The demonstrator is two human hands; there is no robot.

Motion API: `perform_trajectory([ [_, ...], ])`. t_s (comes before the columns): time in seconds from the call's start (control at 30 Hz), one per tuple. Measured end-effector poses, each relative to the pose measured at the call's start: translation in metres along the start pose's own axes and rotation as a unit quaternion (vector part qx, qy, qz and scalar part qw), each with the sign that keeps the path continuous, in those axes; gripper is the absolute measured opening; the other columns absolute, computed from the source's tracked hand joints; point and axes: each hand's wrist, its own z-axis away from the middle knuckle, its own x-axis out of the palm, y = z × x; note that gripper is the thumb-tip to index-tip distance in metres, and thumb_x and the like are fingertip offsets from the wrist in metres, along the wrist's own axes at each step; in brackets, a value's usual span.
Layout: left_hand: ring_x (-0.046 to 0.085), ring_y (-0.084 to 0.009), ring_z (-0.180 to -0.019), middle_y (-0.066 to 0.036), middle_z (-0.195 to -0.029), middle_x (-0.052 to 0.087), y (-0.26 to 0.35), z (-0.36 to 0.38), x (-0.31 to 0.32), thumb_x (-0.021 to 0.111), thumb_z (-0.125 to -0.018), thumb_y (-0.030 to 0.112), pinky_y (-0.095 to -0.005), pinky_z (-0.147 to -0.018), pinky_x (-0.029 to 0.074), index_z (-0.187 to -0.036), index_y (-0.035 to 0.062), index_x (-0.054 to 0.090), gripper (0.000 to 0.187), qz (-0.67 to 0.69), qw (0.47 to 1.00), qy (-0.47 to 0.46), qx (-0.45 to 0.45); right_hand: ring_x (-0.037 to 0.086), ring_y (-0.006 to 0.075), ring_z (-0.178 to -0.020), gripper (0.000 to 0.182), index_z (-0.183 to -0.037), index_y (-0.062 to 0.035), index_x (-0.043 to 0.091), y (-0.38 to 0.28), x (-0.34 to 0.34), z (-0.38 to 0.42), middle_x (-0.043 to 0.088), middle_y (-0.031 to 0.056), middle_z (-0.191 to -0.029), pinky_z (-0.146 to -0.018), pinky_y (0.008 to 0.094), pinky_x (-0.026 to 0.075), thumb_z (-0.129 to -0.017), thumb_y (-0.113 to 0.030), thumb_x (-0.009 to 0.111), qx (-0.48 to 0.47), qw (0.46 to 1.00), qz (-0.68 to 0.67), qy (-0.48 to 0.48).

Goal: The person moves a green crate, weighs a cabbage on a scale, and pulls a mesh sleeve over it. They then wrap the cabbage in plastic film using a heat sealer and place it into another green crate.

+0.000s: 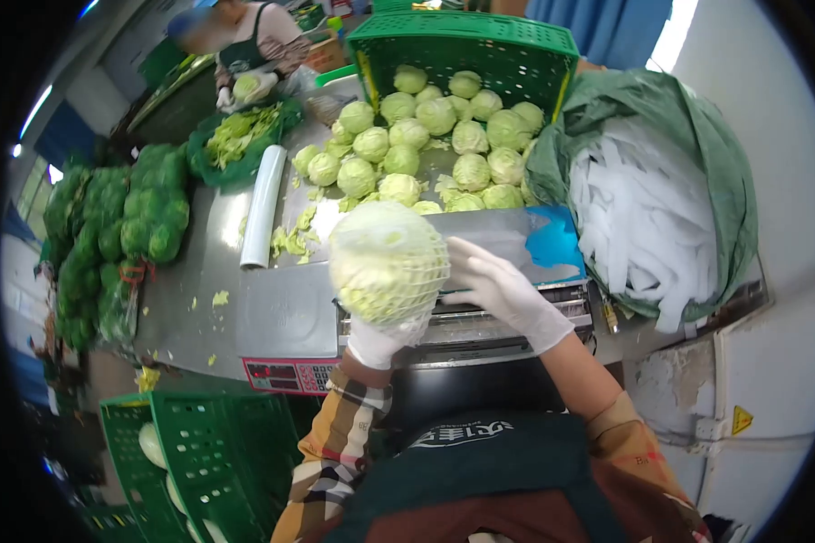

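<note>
A pale green cabbage (385,249) in a white foam net sits close in front of me, above the scale and wrapping machine. My left hand (378,342), in a white glove, grips it from below, its fingers mostly hidden behind the cabbage. At the cabbage's right side is my gloved right hand (507,294), open with fingers stretched out and fingertips right at the net. Under the hands lies the wrapping machine (480,324), beside the scale's flat metal plate (285,312).
Loose cabbages (407,134) spill from a tipped green crate (462,45). A green sack (729,208) of white foam nets (638,217) stands right. Left are a film roll (263,208), netted bags (122,217) and a lower crate (208,452). A co-worker (254,45) holds a cabbage.
</note>
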Motion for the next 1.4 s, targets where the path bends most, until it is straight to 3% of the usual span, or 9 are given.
perform_trajectory([
  [0.13, 0.046, -0.0241, -0.130, -0.010, -0.144, 0.046, 0.004, 0.014, -0.005, 0.048, -0.097, 0.022, -0.0384, -0.107, 0.040, -0.143, 0.0119, 0.041, 0.047, -0.473, 0.877, -0.014, 0.086, 0.051, 0.0156, -0.121, 0.060, -0.149, -0.0015, 0.029, 0.006, 0.023, -0.008, 0.043, 0.0113, -0.144, -0.090, 0.0293, 0.050, -0.095, -0.014, 0.053, -0.008, 0.996, 0.048, -0.069],
  [0.3, 0.059, -0.0218, -0.110, -0.008, -0.121, 0.062, 0.013, 0.028, 0.003, 0.067, -0.087, 0.013, -0.0368, -0.095, 0.047, -0.126, 0.0093, 0.058, 0.040, -0.258, 0.964, 0.059, 0.018, 0.059, 0.0093, -0.088, 0.046, -0.134, 0.0026, 0.045, 0.008, 0.026, -0.009, 0.061, 0.0038, -0.103, -0.075, 0.0246, 0.049, -0.093, -0.010, 0.059, 0.048, 0.996, -0.010, -0.072],
  [0.53, 0.054, -0.0225, -0.117, -0.009, -0.127, 0.058, -0.004, 0.034, -0.006, 0.068, -0.087, 0.022, -0.0385, -0.099, 0.044, -0.132, 0.0095, 0.051, 0.050, -0.301, 0.949, 0.089, 0.011, 0.061, 0.0156, -0.093, 0.019, -0.113, -0.0025, 0.055, -0.004, 0.021, 0.002, 0.063, 0.0042, -0.104, -0.090, 0.0325, 0.048, -0.098, -0.013, 0.054, -0.010, 0.985, -0.158, -0.072],
  [0.7, 0.051, -0.0226, -0.121, -0.009, -0.132, 0.055, 0.003, 0.034, 0.001, 0.063, -0.091, 0.026, -0.0384, -0.102, 0.041, -0.136, 0.0091, 0.047, 0.051, -0.369, 0.926, 0.058, 0.049, 0.060, 0.0099, -0.075, 0.019, -0.114, -0.0036, 0.055, -0.001, 0.006, 0.007, 0.063, 0.0048, -0.101, -0.055, 0.0208, 0.048, -0.101, -0.015, 0.048, 0.044, 0.979, -0.195, -0.027],
  [0.77, 0.050, -0.0227, -0.121, -0.010, -0.133, 0.054, 0.001, 0.038, -0.001, 0.061, -0.092, 0.026, -0.0384, -0.103, 0.041, -0.137, 0.0088, 0.046, 0.050, -0.353, 0.932, 0.061, 0.047, 0.055, 0.0038, -0.066, 0.018, -0.112, -0.0053, 0.058, 0.021, -0.005, 0.003, 0.061, 0.0010, -0.096, -0.040, 0.0158, 0.034, -0.099, -0.015, 0.052, 0.146, 0.963, -0.211, -0.088],
  [1.1, 0.048, -0.0231, -0.124, -0.011, -0.137, 0.050, 0.002, 0.039, -0.001, 0.053, -0.097, 0.029, -0.0383, -0.105, 0.039, -0.141, 0.0074, 0.040, 0.050, -0.380, 0.922, 0.040, 0.069, 0.043, 0.0029, -0.045, 0.026, -0.113, -0.0004, 0.057, 0.020, 0.014, 0.018, 0.062, 0.0064, -0.083, -0.036, 0.0172, 0.027, -0.091, -0.015, 0.060, 0.109, 0.976, -0.134, -0.133],
  [1.2, 0.047, -0.0232, -0.125, -0.011, -0.139, 0.049, -0.002, 0.037, -0.007, 0.051, -0.099, 0.029, -0.0382, -0.106, 0.039, -0.142, 0.0070, 0.039, 0.050, -0.324, 0.941, 0.054, 0.080, 0.047, 0.0069, -0.047, 0.027, -0.111, -0.0022, 0.059, 0.002, 0.018, 0.024, 0.062, 0.0063, -0.084, -0.037, 0.0197, 0.032, -0.090, -0.019, 0.058, 0.154, 0.983, -0.061, -0.084],
  [1.33, 0.047, -0.0233, -0.126, -0.011, -0.139, 0.048, -0.011, 0.039, -0.018, 0.048, -0.100, 0.029, -0.0383, -0.106, 0.038, -0.143, 0.0064, 0.038, 0.050, 0.278, 0.951, 0.120, -0.058, 0.053, 0.0099, -0.051, 0.022, -0.102, -0.0050, 0.061, -0.008, 0.029, 0.020, 0.062, 0.0057, -0.085, -0.043, 0.0208, 0.040, -0.089, -0.021, 0.058, 0.131, 0.974, 0.185, -0.018],
  [1.4, 0.047, -0.0241, -0.126, -0.012, -0.139, 0.048, -0.027, 0.043, -0.029, 0.048, -0.100, 0.030, -0.0385, -0.106, 0.038, -0.143, 0.0065, 0.038, 0.050, 0.137, 0.980, 0.128, -0.064, 0.059, 0.0072, -0.053, 0.016, -0.099, -0.0016, 0.062, -0.008, 0.024, 0.019, 0.065, 0.0054, -0.080, -0.044, 0.0176, 0.045, -0.089, -0.014, 0.061, 0.081, 0.984, 0.154, -0.041],
])
